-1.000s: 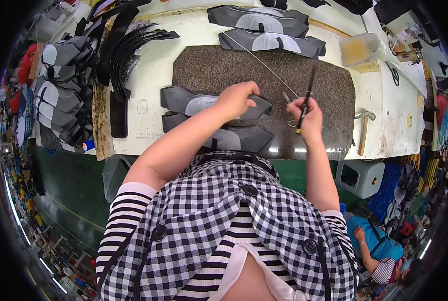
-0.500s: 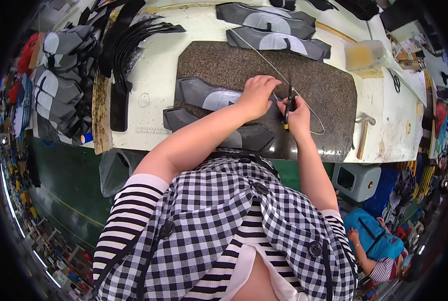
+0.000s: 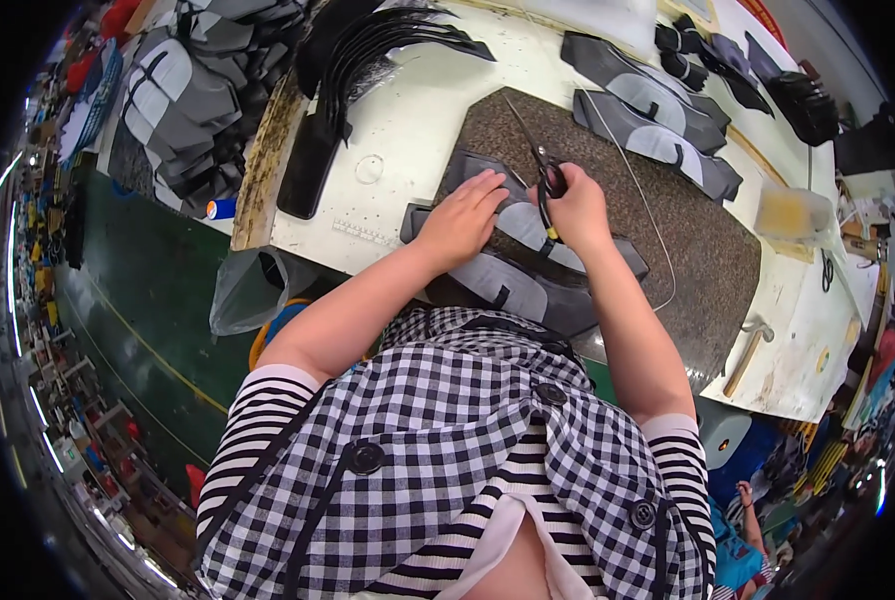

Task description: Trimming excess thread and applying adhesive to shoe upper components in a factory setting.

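Note:
My left hand (image 3: 464, 218) lies flat, fingers spread, on a dark grey shoe upper piece with a pale grey panel (image 3: 520, 222). It rests on a speckled brown stone slab (image 3: 707, 260). My right hand (image 3: 574, 207) grips a pair of black scissors (image 3: 535, 157) by the handles, the blades pointing away over the slab. A second grey upper piece (image 3: 502, 285) lies just in front of my hands. A thin pale thread (image 3: 647, 210) curves across the slab to the right of my right hand.
Two more grey uppers (image 3: 657, 120) lie at the slab's far side. Stacks of grey pieces (image 3: 182, 100) and black strips (image 3: 367, 50) sit at the left. A hammer (image 3: 747, 350) lies at the slab's right, a yellow tub (image 3: 792, 212) beyond it. The white bench (image 3: 407, 130) edges a green floor.
Both hands have come together over the upper piece. The left hand now presses flat on it, and the scissors in the right hand have swung to point away.

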